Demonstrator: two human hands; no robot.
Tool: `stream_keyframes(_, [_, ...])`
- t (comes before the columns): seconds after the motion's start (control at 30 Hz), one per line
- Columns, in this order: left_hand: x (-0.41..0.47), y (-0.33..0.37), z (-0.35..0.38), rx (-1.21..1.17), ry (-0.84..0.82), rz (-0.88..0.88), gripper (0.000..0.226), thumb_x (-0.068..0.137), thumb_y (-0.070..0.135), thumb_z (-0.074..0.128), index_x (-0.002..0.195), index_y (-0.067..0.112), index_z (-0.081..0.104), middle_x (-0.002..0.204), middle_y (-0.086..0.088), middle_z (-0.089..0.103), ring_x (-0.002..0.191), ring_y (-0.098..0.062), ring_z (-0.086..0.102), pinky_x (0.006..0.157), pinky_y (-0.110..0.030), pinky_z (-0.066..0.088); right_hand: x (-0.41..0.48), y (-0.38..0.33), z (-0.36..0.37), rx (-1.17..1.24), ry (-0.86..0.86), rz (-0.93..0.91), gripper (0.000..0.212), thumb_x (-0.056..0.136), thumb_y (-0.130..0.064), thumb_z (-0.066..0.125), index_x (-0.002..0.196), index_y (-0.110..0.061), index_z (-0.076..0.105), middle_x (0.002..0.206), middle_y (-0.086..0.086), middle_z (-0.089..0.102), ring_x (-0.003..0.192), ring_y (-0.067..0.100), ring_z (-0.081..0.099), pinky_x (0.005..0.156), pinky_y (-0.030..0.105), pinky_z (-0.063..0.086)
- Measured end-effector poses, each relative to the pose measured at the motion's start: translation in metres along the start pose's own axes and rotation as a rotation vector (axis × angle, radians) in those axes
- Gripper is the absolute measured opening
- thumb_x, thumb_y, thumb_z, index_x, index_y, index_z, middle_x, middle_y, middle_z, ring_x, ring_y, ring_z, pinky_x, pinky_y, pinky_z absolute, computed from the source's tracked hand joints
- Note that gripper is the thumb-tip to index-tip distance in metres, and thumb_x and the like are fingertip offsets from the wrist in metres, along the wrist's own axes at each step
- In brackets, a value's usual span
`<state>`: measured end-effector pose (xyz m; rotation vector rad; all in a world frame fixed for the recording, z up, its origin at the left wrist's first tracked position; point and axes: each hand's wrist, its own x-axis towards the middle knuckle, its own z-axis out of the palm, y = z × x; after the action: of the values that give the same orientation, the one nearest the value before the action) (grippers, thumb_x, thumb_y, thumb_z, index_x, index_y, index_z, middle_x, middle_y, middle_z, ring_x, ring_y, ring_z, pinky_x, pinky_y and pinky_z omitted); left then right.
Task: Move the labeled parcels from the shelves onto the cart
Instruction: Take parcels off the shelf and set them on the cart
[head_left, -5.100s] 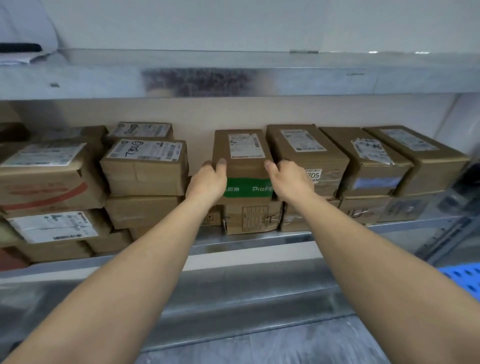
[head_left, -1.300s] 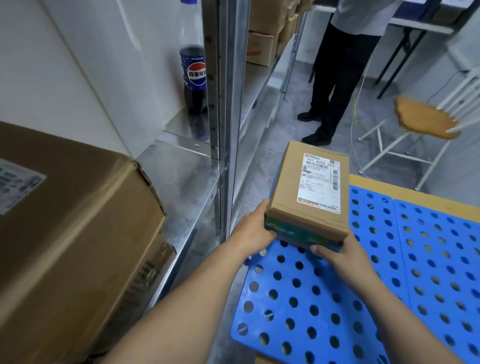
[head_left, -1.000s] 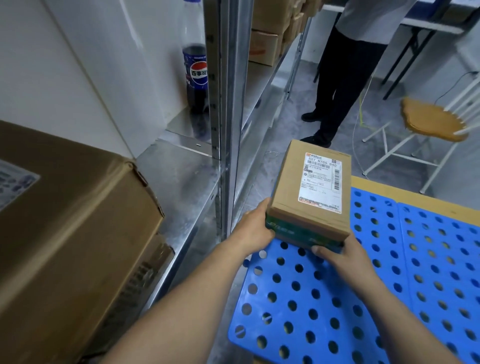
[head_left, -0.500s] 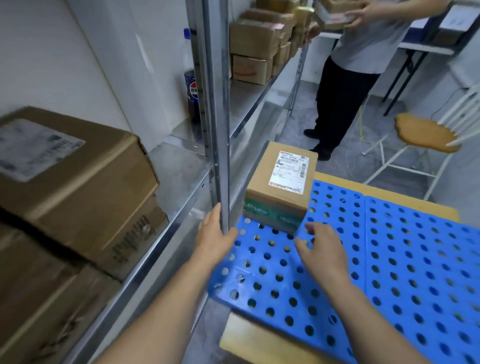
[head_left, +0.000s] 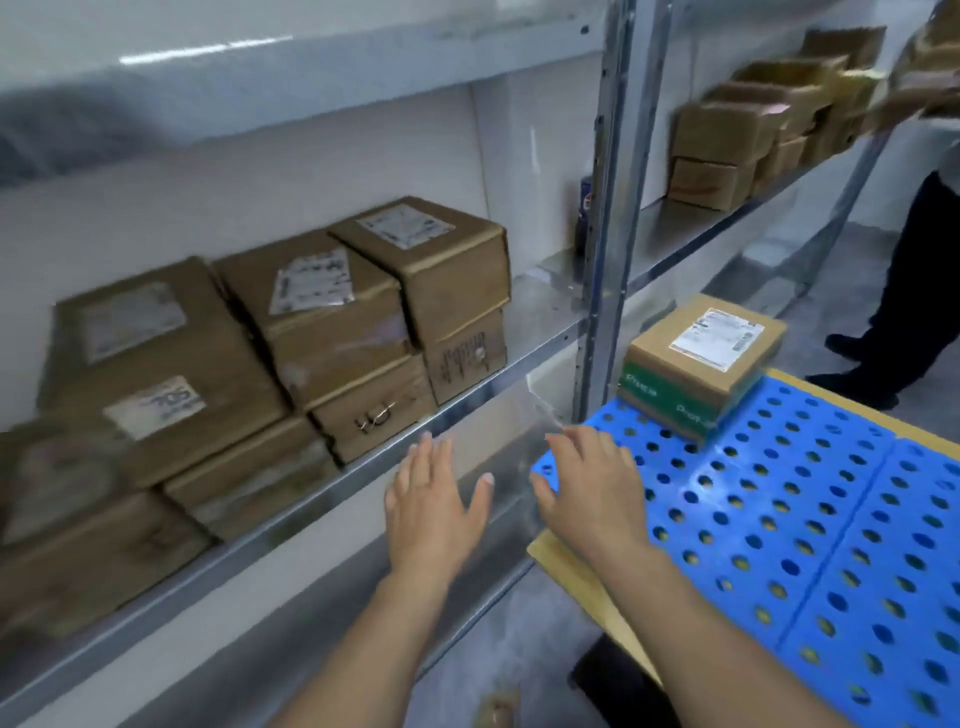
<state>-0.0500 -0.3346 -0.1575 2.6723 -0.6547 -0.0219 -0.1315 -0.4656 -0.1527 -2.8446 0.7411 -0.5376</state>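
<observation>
Parcel (head_left: 698, 358) sits on cart (head_left: 810, 519) beyond spread, empty left hand (head_left: 434, 512) and right hand (head_left: 589, 488).

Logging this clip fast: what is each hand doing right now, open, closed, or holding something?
Left hand: open, fingers spread, holding nothing.
Right hand: open, fingers spread, holding nothing; the parcel sits on the cart, apart from it.

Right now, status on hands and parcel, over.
Left hand open, empty. Right hand open, empty. Parcel sits on blue cart, label up. Boxes stacked on shelf; nothing between hands and them.
</observation>
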Motion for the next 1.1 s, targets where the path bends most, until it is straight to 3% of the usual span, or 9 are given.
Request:
stream_keyframes(0.23, [-0.045,-0.057,-0.058,0.095,0.204,-0.211,0.077,0.092,0.059,0.036,0.151,0.022,0.002,0.159,-0.003,-0.004,0.146,-0.019,-0.004,0.117,-0.039,-0.003,-0.002,-0.082,-0.007,0.056,-0.053,-0.257,0.071,0.048,-0.042,0.088,0.106,-0.007,0.067,0.108,0.017,0.066,0.090,0.034,0.066,0.073,0.042,0.054])
stream_keyframes(0.5, [-0.060,-0.105,-0.113,0.112,0.353,-0.375,0.080,0.091,0.061,0.034,0.151,0.021,-0.002,0.159,-0.004,-0.005,0.146,-0.020,-0.005,0.116,-0.040,-0.003,0.015,-0.155,-0.016,0.173,0.006,-0.432,0.064,0.066,-0.043,0.080,0.115,-0.004,0.064,0.111,0.013,0.066,0.096,0.033,0.064,0.078,0.041,0.053])
stream_keyframes(0.63, [-0.054,-0.130,-0.139,0.148,0.398,-0.402,0.081,0.091,0.062,0.033,0.151,0.020,-0.002,0.159,-0.005,-0.005,0.146,-0.020,-0.006,0.117,-0.041,-0.003,0.028,-0.191,-0.024,0.210,0.017,-0.475,0.064,0.088,-0.046,0.057,0.137,-0.007,0.046,0.131,0.010,0.054,0.119,0.029,0.050,0.096,0.042,0.041])
stream_keyframes(0.73, [-0.047,-0.147,-0.156,0.166,0.422,-0.404,0.081,0.091,0.061,0.035,0.151,0.020,0.000,0.159,-0.006,-0.001,0.146,-0.022,-0.004,0.118,-0.042,-0.002,0.041,-0.215,-0.027,0.215,-0.007,-0.482,0.066,0.095,-0.050,0.043,0.146,-0.011,0.029,0.142,0.005,0.042,0.130,0.022,0.039,0.105,0.035,0.033])
stream_keyframes(0.93, [-0.020,-0.174,-0.182,0.151,0.408,-0.399,0.080,0.090,0.063,0.032,0.151,0.018,0.005,0.159,-0.007,0.007,0.146,-0.025,0.005,0.118,-0.044,0.005,0.071,-0.242,-0.033,0.224,-0.040,-0.378,0.066,0.097,-0.048,0.039,0.147,-0.008,0.025,0.142,0.008,0.042,0.130,0.023,0.038,0.101,0.035,0.038])
stream_keyframes(1.1, [0.008,-0.183,-0.195,-0.007,0.326,-0.403,0.079,0.090,0.067,0.029,0.150,0.019,0.012,0.153,-0.011,0.027,0.137,-0.033,0.030,0.108,-0.046,0.030,0.082,-0.259,-0.035,0.286,-0.076,-0.268,0.066,0.097,-0.048,0.039,0.146,-0.007,0.026,0.139,0.011,0.045,0.128,0.026,0.042,0.095,0.040,0.042])
